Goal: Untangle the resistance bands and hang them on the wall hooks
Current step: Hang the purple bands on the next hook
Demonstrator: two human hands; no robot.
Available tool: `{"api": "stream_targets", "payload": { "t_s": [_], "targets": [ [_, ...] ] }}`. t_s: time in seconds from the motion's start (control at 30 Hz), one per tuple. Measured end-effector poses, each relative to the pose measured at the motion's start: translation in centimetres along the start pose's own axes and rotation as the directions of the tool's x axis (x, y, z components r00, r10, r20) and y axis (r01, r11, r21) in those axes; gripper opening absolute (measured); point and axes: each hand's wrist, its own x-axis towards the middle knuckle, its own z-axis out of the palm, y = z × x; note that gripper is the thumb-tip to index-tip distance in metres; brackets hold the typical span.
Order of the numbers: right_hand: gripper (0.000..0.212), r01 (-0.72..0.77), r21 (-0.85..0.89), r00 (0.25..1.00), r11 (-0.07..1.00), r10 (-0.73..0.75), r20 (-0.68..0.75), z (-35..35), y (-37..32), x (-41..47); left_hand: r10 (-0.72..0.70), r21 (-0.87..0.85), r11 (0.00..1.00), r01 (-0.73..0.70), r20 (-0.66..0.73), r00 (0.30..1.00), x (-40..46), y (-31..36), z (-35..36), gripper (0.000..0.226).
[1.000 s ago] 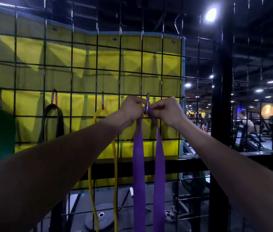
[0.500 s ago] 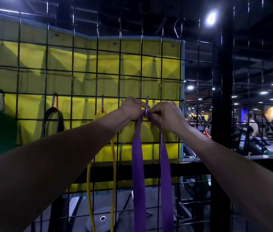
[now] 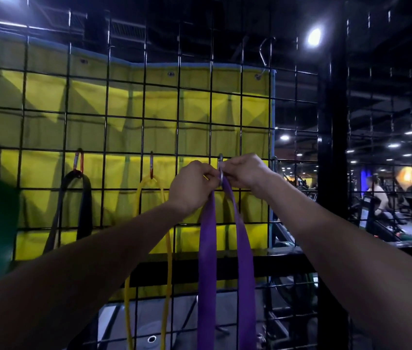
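Two hands [image 3: 221, 180] pinch one purple band [image 3: 206, 261]; three others hang.

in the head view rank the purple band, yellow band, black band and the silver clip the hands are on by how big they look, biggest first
1. purple band, widest and longest in frame
2. yellow band, long but thin
3. black band, partly hidden by the left arm, so unsure against yellow
4. silver clip, clearly smallest

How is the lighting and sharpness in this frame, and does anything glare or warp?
Head view: dim overall, the ceiling lamp blooms into glare; the yellow tarp is brightest, crossed by slanting shadows; the wire grid bows from wide-angle distortion; left hand, right hand and purple band look slightly soft.
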Motion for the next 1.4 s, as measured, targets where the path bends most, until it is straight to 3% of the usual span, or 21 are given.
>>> {"api": "stream_targets", "payload": {
  "t_s": [0.1,0.27,0.53,0.67,0.83,1.03,1.17,1.3,1.4],
  "targets": [
    [0.013,-0.065,0.076,0.997,0.995,0.062,0.038,-0.1,-0.2,0.0,0.003,-0.009,1.0,-0.003,-0.014,1.0,-0.2,-0.1,0.0,0.017],
    [0.015,-0.071,0.008,0.997,0.997,0.071,0.019,-0.2,-1.0,0.5,-0.015,-0.056,0.998,0.019,0.074,0.997,0.7,-0.2,-0.3,0.017],
    [0.009,-0.066,-0.025,0.998,0.998,0.066,0.008,-0.5,-1.2,0.6,-0.218,-0.046,0.973,0.225,0.114,0.969,2.0,0.7,-0.1,0.024],
    [0.008,-0.05,0.012,0.999,0.999,0.05,0.009,-0.5,-0.7,0.9,-0.288,-0.022,0.957,0.289,0.047,0.957,2.3,1.3,0.3,0.009],
    [0.01,-0.037,-0.012,0.999,0.999,0.037,0.012,-0.5,-0.5,1.1,-0.212,-0.002,0.977,0.212,-0.053,0.976,1.7,1.1,0.7,0.015],
    [0.007,-0.042,0.061,0.993,0.997,0.035,0.111,-1.1,-0.1,0.6,-0.158,-0.04,0.987,0.155,-0.073,0.985,1.2,0.8,0.7,0.015],
    [0.02,0.065,-0.036,0.99,0.997,-0.06,0.128,-0.9,0.7,-0.7,-0.149,-0.08,0.987,0.142,-0.089,0.985,0.5,0.6,0.2,0.019],
    [0.023,0.187,-0.114,0.982,0.976,-0.183,0.041,-1.3,2.2,-2.7,-0.024,-0.055,0.998,0.02,-0.061,0.998,-1.2,0.5,0.4,0.028],
    [0.028,0.219,-0.22,0.974,0.95,-0.226,-0.004,-1.6,3.8,-4.1,0.013,-0.128,0.991,-0.023,-0.078,0.997,-3.4,0.0,0.5,0.037]
  ]
}}
